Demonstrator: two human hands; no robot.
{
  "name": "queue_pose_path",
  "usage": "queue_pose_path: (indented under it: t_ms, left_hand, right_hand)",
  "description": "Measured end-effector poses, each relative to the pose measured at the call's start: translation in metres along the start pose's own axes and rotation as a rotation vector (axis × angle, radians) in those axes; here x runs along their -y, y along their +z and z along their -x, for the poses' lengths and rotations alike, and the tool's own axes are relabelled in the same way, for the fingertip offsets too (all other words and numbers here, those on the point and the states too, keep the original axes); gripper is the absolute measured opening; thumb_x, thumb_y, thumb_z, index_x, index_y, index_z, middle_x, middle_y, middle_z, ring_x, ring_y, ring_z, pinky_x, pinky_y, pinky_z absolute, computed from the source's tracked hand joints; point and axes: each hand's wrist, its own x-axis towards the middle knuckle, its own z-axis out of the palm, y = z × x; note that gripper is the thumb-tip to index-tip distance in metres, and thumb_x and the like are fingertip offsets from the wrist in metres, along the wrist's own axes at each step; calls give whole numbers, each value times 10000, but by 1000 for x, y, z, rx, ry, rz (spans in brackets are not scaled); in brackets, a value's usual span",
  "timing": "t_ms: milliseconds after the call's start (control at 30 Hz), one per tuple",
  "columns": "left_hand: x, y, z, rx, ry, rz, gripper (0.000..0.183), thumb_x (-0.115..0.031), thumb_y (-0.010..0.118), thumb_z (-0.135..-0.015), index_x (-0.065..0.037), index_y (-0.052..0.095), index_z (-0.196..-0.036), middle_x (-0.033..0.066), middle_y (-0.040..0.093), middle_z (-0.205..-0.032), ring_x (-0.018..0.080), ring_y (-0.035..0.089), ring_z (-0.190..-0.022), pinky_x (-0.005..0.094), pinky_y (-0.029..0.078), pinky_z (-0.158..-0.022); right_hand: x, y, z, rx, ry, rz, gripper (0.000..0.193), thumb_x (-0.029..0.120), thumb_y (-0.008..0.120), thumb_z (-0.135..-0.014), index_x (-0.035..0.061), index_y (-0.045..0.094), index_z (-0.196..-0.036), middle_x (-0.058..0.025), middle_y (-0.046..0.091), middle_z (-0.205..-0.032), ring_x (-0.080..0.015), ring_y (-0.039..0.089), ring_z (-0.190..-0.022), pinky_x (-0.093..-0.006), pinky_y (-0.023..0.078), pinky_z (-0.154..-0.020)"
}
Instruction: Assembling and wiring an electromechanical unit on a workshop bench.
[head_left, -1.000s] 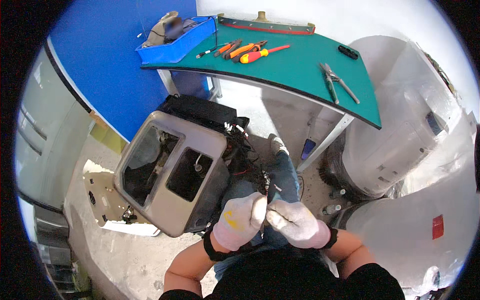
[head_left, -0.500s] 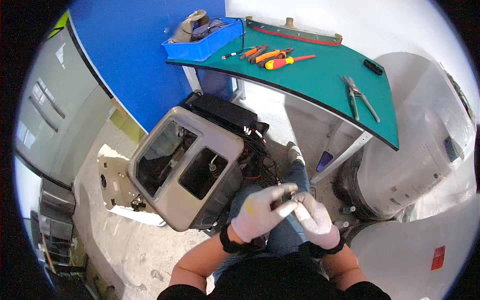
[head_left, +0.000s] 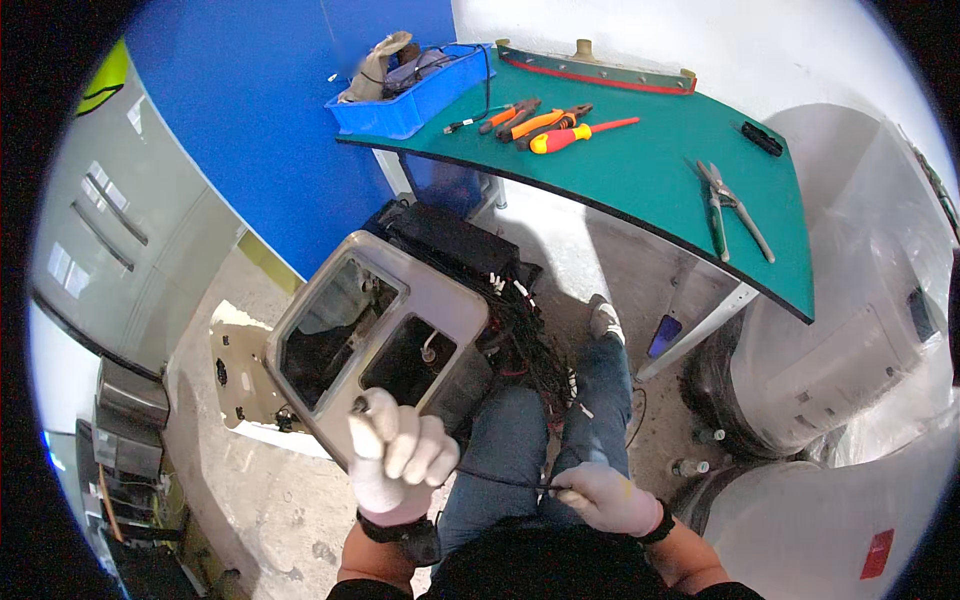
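Both of my hands wear white gloves. A thin black cable (head_left: 508,480) runs between them above my legs. My left hand (head_left: 400,462) is raised near the front of a tan-grey machine housing (head_left: 455,308), fingers curled closed on the cable. A small dark bit shows at its fingertips, too small to name. Lower and to the right, my right hand (head_left: 612,499) pinches the cable between thumb and fingers. The housing rests at my left knee, with two large openings and dark parts inside. Loose black wires (head_left: 545,365) with white connectors hang from its right side.
On the green table (head_left: 640,175) lie orange-handled pliers (head_left: 545,122), a red-yellow screwdriver (head_left: 565,139), metal snips (head_left: 735,210) and a red-edged squeegee strip (head_left: 600,72). A blue bin (head_left: 400,112) holds cables. Plastic-wrapped grey housings (head_left: 820,360) stand right. A cream cover (head_left: 235,370) lies left.
My hands were together over my lap. They are now apart, the left moved left toward the housing, the right lower, with the black cable stretched between them.
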Motion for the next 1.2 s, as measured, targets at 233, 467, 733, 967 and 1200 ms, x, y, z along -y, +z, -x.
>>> queue_pose_path:
  t_ms: [233,467,733,967,1200]
  left_hand:
    - [-28,-27,23,70,295,-234,525,-544,329,-955,-116,418,-666,-2,419,-373,158,416,-290,351,488,-404]
    - [46,-43,11,289,-707,-1235,247,-154,512,-937,-22,558,-1140,74,677,-891,166,659,-843,286,503,-782]
    - [151,-117,26,506,-479,-1398,490,-228,564,-887,-48,418,-1319,188,526,-1258,335,525,-1146,387,415,-977]
    - [87,-106,19,441,-338,-1529,551,-249,615,-849,-57,424,-1328,191,499,-1294,346,497,-1179,409,394,-1006]
    - [-8,-92,48,-86,-54,-1491,240,-95,597,-853,-49,614,-1089,129,656,-1011,296,626,-941,361,493,-826]
  right_hand:
    - [-3,-7,-21,92,-81,-40,236,206,541,-900,28,594,-1046,-170,613,-924,-356,579,-887,-419,459,-807]
    - [-81,-10,-39,-109,-74,469,317,89,559,-833,41,584,-1145,-181,603,-1059,-337,551,-1036,-393,431,-922]
    - [-50,-52,-61,-269,226,403,367,118,557,-844,31,552,-1200,-206,578,-1131,-367,523,-1091,-407,412,-951]
    - [-50,-66,-78,-254,269,500,353,154,565,-855,43,556,-1190,-194,594,-1102,-376,534,-1051,-436,421,-923]
    - [-22,-80,-136,-159,88,588,363,158,575,-846,23,546,-1182,-198,599,-1063,-383,540,-1008,-437,435,-886]
